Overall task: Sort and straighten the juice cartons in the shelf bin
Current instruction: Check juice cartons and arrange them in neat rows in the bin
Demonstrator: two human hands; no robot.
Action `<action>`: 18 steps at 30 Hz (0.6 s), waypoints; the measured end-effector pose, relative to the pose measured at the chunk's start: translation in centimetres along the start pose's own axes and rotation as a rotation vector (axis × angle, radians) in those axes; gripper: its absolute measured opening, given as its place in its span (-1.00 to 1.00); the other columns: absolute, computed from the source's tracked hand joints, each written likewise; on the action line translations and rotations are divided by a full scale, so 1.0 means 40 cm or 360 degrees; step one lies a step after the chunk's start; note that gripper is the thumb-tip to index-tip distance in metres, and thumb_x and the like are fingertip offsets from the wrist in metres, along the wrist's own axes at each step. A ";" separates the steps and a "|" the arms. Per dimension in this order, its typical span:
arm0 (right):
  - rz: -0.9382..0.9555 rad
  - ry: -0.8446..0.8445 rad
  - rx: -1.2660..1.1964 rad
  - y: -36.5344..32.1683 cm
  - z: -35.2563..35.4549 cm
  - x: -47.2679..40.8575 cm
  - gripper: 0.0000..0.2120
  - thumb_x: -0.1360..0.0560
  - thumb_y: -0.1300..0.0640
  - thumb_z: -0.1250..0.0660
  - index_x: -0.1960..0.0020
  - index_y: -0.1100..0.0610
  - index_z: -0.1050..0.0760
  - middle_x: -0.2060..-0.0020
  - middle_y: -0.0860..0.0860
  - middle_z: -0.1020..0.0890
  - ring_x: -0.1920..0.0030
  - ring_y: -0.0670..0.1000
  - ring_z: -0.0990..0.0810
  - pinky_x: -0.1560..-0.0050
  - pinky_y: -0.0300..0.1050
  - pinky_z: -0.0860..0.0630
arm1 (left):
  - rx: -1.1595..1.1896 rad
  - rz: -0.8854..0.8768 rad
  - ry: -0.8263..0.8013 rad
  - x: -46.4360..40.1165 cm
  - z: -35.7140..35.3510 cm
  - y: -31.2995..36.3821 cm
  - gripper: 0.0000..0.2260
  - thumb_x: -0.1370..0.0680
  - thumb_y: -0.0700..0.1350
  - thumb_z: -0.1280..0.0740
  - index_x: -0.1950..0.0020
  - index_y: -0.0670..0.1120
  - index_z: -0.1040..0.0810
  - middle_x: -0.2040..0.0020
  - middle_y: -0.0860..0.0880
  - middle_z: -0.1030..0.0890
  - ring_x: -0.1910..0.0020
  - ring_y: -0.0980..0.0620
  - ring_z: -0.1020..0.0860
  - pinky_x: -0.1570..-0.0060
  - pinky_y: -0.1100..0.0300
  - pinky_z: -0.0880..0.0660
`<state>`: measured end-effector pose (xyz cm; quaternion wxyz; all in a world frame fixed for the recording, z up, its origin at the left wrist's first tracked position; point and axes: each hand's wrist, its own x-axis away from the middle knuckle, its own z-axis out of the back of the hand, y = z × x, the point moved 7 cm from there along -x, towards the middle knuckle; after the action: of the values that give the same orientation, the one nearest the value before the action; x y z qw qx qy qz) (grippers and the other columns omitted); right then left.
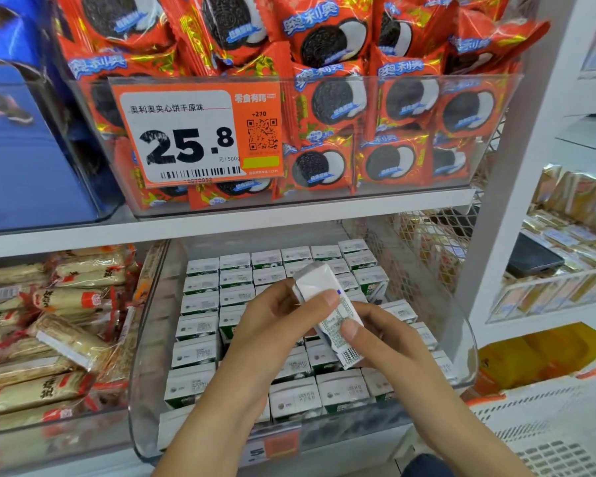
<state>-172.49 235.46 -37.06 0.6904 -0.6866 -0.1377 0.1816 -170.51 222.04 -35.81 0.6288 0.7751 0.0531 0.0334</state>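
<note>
wrapped snack bars (59, 339) fill the bin at far left, then the clear shelf bin (145, 373) with juice cartons (197, 325) packed upright in rows, tops up. left hand (272, 335) hovers over the bin middle, fingers (327, 299) curled onto the upper end of one loose carton (331, 315), thumb side pressing its white face. right hand (389, 342) pinches the lower part of the same carton, thumb above the barcode. carton is held tilted above the rows, touching no other carton that i can see. step in hand looks like: one carton lifted out, being turned or checked before re-seating. next move probably needs it rotated upright to match the neighbours and dropped into a gap; the gap itself is hidden under the hands. print on carton tops too small to read, flavour unclear. bin front label (276, 447) partly cut off. cookie packs (327, 108) and price tag (197, 132) on the shelf above; more stock at far right, blurry.
</note>
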 end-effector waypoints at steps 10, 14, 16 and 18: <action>0.0068 -0.0127 0.0082 -0.006 0.021 -0.008 -0.52 -0.32 0.05 -0.44 -0.23 -0.16 -0.50 -0.08 -0.16 -0.65 -0.08 -0.11 -0.59 0.08 -0.30 -0.55 | -0.0230 -0.0220 -0.0207 0.011 -0.001 0.042 -0.58 -0.22 0.03 -0.54 -0.06 0.18 -0.62 -0.05 0.06 -0.67 -0.10 0.10 -0.60 0.05 0.27 -0.54; 0.0144 -0.0161 0.0322 -0.009 0.034 -0.008 -0.40 -0.33 0.06 -0.46 -0.34 -0.13 -0.42 -0.22 -0.19 -0.57 -0.26 -0.16 -0.50 -0.18 -0.12 -0.52 | -0.0487 -0.0366 -0.0300 0.019 -0.006 0.059 -0.50 -0.21 0.02 -0.57 -0.13 0.19 -0.57 -0.10 0.10 -0.65 -0.15 0.11 -0.58 -0.08 0.25 -0.51; 0.0257 -0.0114 0.0495 -0.020 0.043 -0.005 -0.40 -0.33 0.00 -0.47 -0.34 -0.18 -0.40 -0.19 -0.25 -0.57 -0.26 -0.18 -0.48 -0.21 -0.17 -0.48 | -0.0583 -0.0433 -0.0345 0.023 -0.012 0.065 -0.49 -0.23 0.02 -0.57 -0.15 0.18 -0.55 -0.11 0.12 -0.63 -0.17 0.10 -0.56 -0.13 0.24 -0.49; 0.0354 -0.0065 0.0561 -0.030 0.047 0.000 -0.42 -0.31 -0.05 -0.45 -0.31 -0.22 -0.39 -0.17 -0.29 -0.56 -0.23 -0.20 -0.49 -0.19 -0.27 -0.46 | -0.0635 -0.0487 -0.0375 0.027 -0.018 0.068 -0.48 -0.25 0.00 -0.57 -0.17 0.16 -0.54 -0.14 0.12 -0.62 -0.20 0.09 -0.55 -0.18 0.23 -0.47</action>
<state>-173.23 237.18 -35.82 0.7725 -0.5624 -0.0412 0.2919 -169.40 222.31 -33.00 0.7685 0.6175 0.0884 -0.1423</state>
